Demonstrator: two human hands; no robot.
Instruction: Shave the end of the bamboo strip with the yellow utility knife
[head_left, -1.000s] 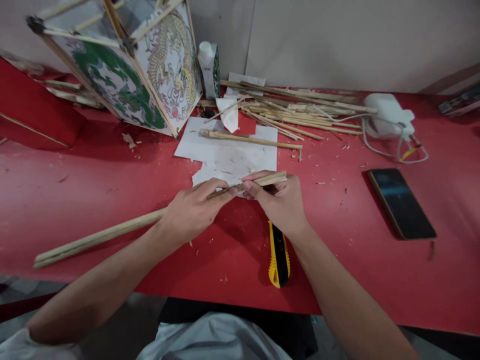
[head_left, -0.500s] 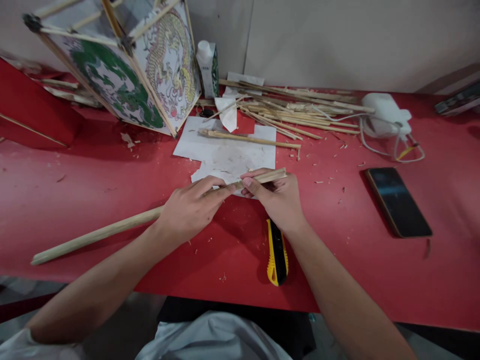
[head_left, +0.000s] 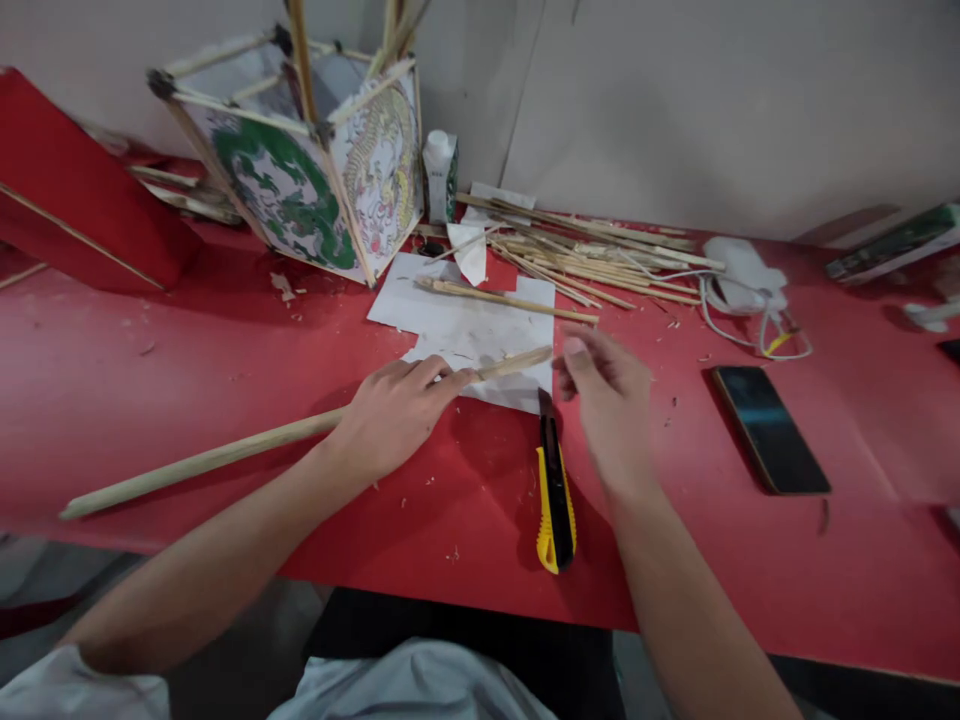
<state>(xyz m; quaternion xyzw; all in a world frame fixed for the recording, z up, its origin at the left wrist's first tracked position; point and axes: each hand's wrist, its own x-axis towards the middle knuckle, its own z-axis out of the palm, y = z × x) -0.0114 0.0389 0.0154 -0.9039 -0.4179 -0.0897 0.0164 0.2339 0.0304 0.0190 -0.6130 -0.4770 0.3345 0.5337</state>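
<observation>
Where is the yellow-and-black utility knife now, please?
In the head view, the utility knife lies right of centre on the red tabletop, just left of the bare right hand.

A red table [head_left: 187, 380], scattered with pale shavings [head_left: 283, 287]. Near the front edge lies a yellow-and-black knife [head_left: 556, 500], its blade tip reaching the corner of torn white paper [head_left: 465, 328]. A phone [head_left: 771, 430] lies face up to the right. Across the back, left to right: red box [head_left: 82, 180], dragon-patterned lantern [head_left: 277, 190], carton [head_left: 440, 180], heaped sticks [head_left: 592, 262], white charger [head_left: 742, 265].
</observation>
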